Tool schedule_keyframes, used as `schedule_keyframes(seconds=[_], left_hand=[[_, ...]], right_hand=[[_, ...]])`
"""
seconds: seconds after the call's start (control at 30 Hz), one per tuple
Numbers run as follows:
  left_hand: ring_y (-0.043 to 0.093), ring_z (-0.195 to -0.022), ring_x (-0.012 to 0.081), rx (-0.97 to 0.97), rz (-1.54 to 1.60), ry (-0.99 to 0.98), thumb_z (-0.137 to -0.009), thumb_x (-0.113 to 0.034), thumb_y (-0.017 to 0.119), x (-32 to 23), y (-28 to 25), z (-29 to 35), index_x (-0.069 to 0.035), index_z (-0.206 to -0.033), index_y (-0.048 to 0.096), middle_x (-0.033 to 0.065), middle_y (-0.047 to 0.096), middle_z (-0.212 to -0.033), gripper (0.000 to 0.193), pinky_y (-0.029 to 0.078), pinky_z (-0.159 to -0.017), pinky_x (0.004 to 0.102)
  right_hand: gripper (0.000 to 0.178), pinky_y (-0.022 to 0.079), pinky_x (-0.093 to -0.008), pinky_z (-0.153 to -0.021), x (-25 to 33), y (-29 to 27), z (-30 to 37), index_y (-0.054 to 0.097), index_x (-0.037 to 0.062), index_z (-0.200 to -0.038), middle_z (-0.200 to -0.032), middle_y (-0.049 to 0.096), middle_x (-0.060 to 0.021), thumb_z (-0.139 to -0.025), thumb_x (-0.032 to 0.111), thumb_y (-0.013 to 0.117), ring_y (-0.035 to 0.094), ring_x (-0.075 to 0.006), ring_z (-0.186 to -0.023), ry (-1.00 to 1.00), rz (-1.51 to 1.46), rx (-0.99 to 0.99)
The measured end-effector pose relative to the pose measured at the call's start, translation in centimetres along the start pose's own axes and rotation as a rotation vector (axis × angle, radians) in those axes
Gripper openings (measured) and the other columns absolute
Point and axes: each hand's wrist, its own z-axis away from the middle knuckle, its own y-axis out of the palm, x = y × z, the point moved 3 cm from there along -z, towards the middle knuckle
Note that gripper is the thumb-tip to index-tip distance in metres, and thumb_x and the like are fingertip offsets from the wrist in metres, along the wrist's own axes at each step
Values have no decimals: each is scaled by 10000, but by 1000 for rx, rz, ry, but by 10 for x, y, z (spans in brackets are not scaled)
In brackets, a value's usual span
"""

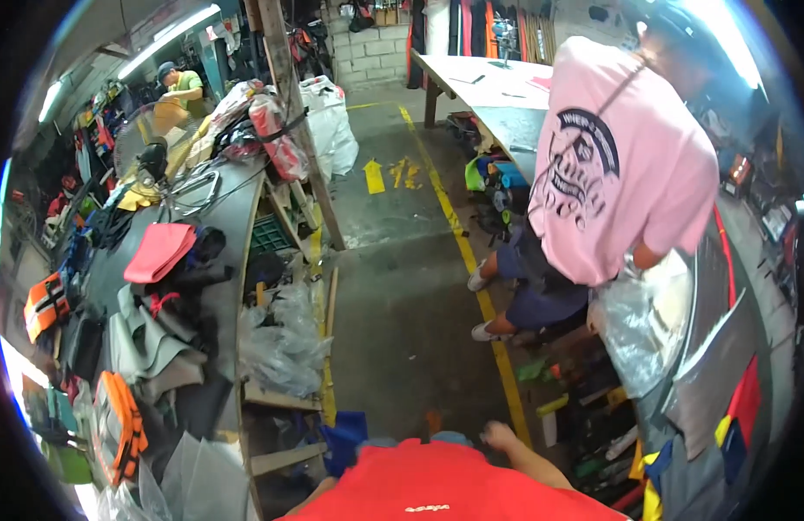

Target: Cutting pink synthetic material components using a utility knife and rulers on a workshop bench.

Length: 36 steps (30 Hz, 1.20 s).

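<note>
Over the aisle floor (402,321), a red shirt (445,486) covers most of the left hand (329,485).
Its grip cannot be told; blue cloth (345,439) shows just beside it, contact unclear. The right hand (500,436) looks loosely curled, but whether it holds anything cannot be told. Dark lettering (586,141) crosses a pink shirt (645,165); small white print (427,508) marks the red one.

Co-worker in pink (623,165): over my feed, I'm seeing this person standing at two o'clock.
Clear plastic (641,326): lying rumpled between three and four.
Yellow floor arrow (375,177): pointing away near twelve.
White sack (330,122): bulging beside the wooden post (320,200), eleven o'clock.
Salmon cloth (161,252): lying at nine.
</note>
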Motion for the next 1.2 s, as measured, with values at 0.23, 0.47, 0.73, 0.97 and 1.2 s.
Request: schedule_keyframes(seconds=[0.23,0.47,0.73,0.97,1.2], left_hand=[[642,-1080,384,-142,209,-18,-907,-512,527,-66,-95,-121,-78,-1117,705,229,659,-1174,514,507,-905,445],[639,-1101,372,-308,319,-36,-904,-491,551,-39,-346,-200,-76,-1163,695,228,654,-1194,510,503,-920,438],[672,-1026,356,-578,218,158,-865,-399,680,-151,-773,-284,-5,-1152,674,208,703,-1084,488,512,-891,415],[676,-887,242,-690,411,94,-890,-316,705,-195,-985,-406,21,-1167,657,140,715,-999,438,517,-799,367],[697,-884,282,-501,209,-78,-925,-347,626,-273,-988,-387,-44,-1155,683,176,712,-993,384,526,-789,431]], right_hand=[[332,541,-405,-812,148,-349,-255,645,24,-1104,-977,717,-170,-869,250,710,696,-325,-929,-79,-258,-479],[281,533,-451,-769,100,-363,-395,653,50,-941,-948,692,-187,-860,315,694,681,-345,-911,157,-155,-236],[409,557,-464,-712,15,-315,-397,736,63,-1042,-956,738,-164,-839,417,709,714,-322,-829,616,-234,151],[122,516,-318,-542,3,-588,-542,685,35,-824,-659,658,-74,-876,106,599,641,-169,-568,306,-414,-1086],[712,482,-509,-922,-86,-867,-653,439,15,-1365,-1113,651,-327,-885,499,647,620,-468,-1079,1061,-344,-1186]])
